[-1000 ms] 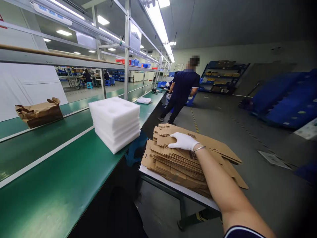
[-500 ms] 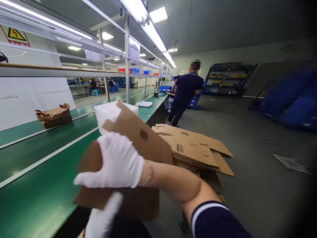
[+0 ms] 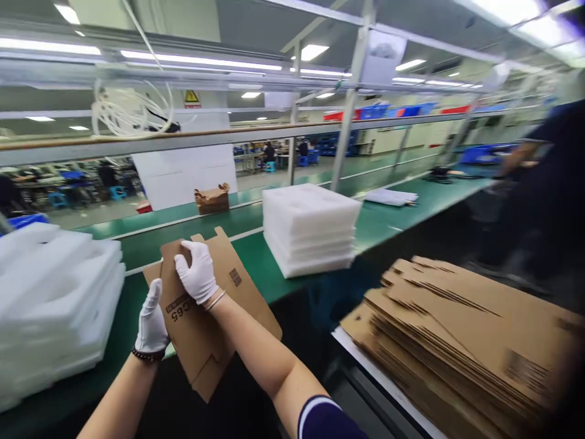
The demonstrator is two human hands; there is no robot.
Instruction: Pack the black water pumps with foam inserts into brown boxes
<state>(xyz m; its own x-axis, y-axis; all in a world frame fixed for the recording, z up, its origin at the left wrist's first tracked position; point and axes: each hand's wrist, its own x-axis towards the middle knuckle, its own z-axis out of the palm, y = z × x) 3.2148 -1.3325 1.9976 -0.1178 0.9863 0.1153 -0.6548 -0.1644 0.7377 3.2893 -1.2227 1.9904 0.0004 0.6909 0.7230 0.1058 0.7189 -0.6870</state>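
Note:
A brown cardboard box blank (image 3: 247, 299), printed with dark lettering and a code square, is held in front of me, partly unfolded and tilted. My left hand (image 3: 152, 320), in a white glove, grips its left edge with the thumb up. Over the upper part of the cardboard lies my right hand (image 3: 197, 271), also white-gloved, its fingers bent round the top panel. The fingertips of the left hand are hidden behind the cardboard. Beyond the hands runs the green work surface (image 3: 249, 247).
White foam blocks (image 3: 311, 225) are stacked on the green surface ahead, with another foam stack (image 3: 59, 311) at the left. A pile of flat cardboard blanks (image 3: 461, 329) stands at the right. Farther off are a crumpled-top brown bag (image 3: 212, 199) and a person (image 3: 525, 183) at the right edge.
My view has swung left, bringing the left foam stack into sight. The cardboard has opened out a little, and my left hand has come up from below to its left edge.

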